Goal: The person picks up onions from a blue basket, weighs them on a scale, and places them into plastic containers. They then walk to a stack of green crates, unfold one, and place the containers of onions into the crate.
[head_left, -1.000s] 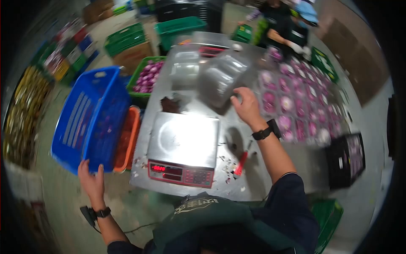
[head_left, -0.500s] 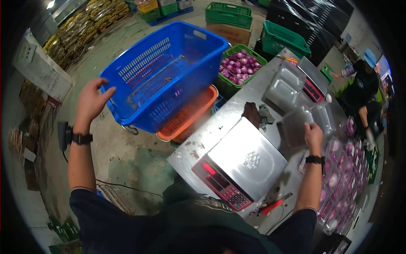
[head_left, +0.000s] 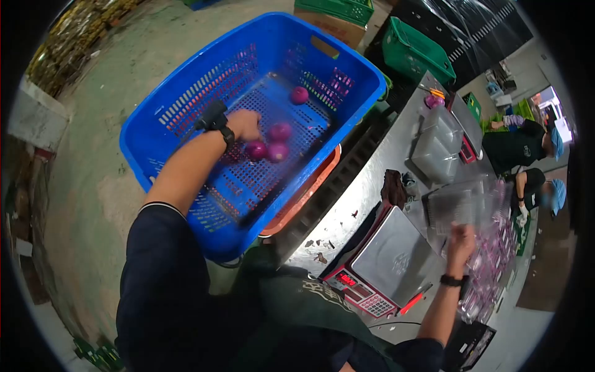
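**Left hand reaching among the onions in the blue crate**

The left hand (head_left: 243, 124) is reaching down into the blue crate (head_left: 186, 105), fingers curling loosely toward the crate floor; whether they are already closing on anything I cannot tell. Four purple onions are lying loose inside. Three are clustering just to the right of the hand: the nearest onion (head_left: 256, 150) is sitting almost touching the fingertips, with a second (head_left: 279, 131) and a third (head_left: 277, 152) just beyond it. The fourth (head_left: 300, 95) is lying apart, farther toward the back wall. Being round, the onions are showing no long axis to speak of.

The right hand (head_left: 461, 239) is hovering well away over the desk (head_left: 372, 180), blurred, holding up a clear tray (head_left: 462, 201) above the scale (head_left: 396, 260). The left hand is by far the nearer to the onions. An orange crate (head_left: 310, 201) is peeking out beneath the blue one.
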